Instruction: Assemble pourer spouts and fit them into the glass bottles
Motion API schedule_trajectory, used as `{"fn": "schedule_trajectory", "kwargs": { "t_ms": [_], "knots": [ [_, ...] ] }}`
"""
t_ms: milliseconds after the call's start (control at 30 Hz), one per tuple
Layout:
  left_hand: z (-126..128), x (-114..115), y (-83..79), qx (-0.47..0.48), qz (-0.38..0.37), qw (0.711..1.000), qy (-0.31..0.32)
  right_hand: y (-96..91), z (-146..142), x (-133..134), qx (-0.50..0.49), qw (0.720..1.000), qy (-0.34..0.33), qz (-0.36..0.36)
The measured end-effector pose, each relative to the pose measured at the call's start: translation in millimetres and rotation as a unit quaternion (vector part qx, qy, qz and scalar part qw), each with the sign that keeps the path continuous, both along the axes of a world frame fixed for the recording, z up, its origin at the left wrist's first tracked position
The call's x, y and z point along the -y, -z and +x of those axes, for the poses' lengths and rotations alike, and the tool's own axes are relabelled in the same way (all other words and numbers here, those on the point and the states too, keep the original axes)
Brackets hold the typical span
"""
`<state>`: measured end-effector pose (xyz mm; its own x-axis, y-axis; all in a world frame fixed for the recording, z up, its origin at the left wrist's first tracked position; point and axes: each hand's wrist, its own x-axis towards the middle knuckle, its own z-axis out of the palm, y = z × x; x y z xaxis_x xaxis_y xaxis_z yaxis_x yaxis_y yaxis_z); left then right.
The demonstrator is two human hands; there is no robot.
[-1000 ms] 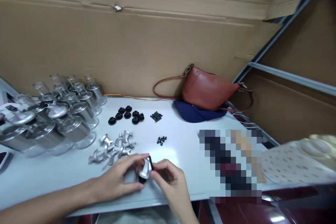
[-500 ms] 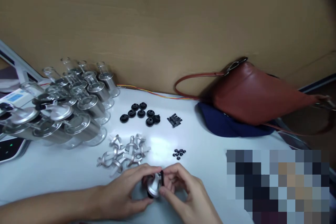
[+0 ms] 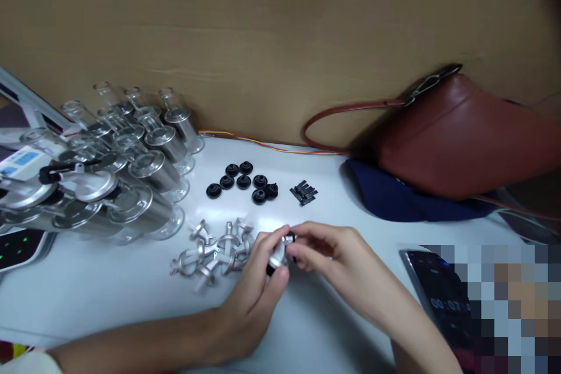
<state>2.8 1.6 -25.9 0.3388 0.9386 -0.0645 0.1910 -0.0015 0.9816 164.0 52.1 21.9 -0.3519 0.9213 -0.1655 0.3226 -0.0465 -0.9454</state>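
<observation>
My left hand (image 3: pixel 258 298) is closed around a silver pourer lid (image 3: pixel 277 256) with a black underside, gripping it between thumb and fingers. At the lid's spout end, my right hand (image 3: pixel 337 254) pinches a small black piece (image 3: pixel 293 238) against the metal. Fingers partly cover both parts. Just left of my hands lies a pile of silver pourer spouts (image 3: pixel 228 242). Beyond them sit several black rubber stoppers (image 3: pixel 243 182) and a small heap of flat black strips (image 3: pixel 303 192). The tiny black rings are hidden by my right hand.
Glass bottles with metal sleeves (image 3: pixel 153 169) crowd the left side, some topped with silver lids (image 3: pixel 94 186). A brown leather bag (image 3: pixel 460 134) rests on a navy cap (image 3: pixel 381 198) at right. A phone (image 3: pixel 432 286) lies front right. Cardboard (image 3: pixel 263 41) stands behind.
Both hands have moved up and right with the pourer lid, now covering the tiny rings. My view has shifted slightly, bringing the phone into sight.
</observation>
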Motion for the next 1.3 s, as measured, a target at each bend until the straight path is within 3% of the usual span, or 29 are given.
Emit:
{"fn": "schedule_trajectory", "kwargs": {
  "t_ms": [167, 300, 467, 733, 900, 1133, 1300],
  "knots": [
    [35, -6, 21.0, 0.075, -0.063, 0.992, -0.084, 9.5, 11, -16, -0.023, 0.999, 0.042, 0.006],
    [36, -5, 36.5, 0.096, -0.076, 0.985, -0.125, 13.2, 10, -16, 0.015, 0.999, 0.029, 0.016],
    [33, -7, 35.0, 0.106, -0.031, 0.981, -0.161, 10.9, 11, -16, 0.001, 1.0, 0.017, 0.0],
    [20, -1, 25.9, 0.148, 0.004, 0.985, -0.093, 9.7, 24, -15, -0.082, 0.991, 0.015, -0.107],
    [17, -1, 31.1, 0.235, 0.037, 0.971, -0.028, 11.5, 19, -11, -0.076, 0.992, 0.066, -0.073],
    [13, -12, 19.5, 0.157, 0.018, 0.987, -0.023, 16.0, 15, -12, -0.018, 0.996, 0.085, -0.014],
    [9, -12, 23.8, 0.153, -0.005, 0.988, -0.008, 17.7, 13, -14, 0.006, 0.997, 0.075, 0.035]
  ]
}}
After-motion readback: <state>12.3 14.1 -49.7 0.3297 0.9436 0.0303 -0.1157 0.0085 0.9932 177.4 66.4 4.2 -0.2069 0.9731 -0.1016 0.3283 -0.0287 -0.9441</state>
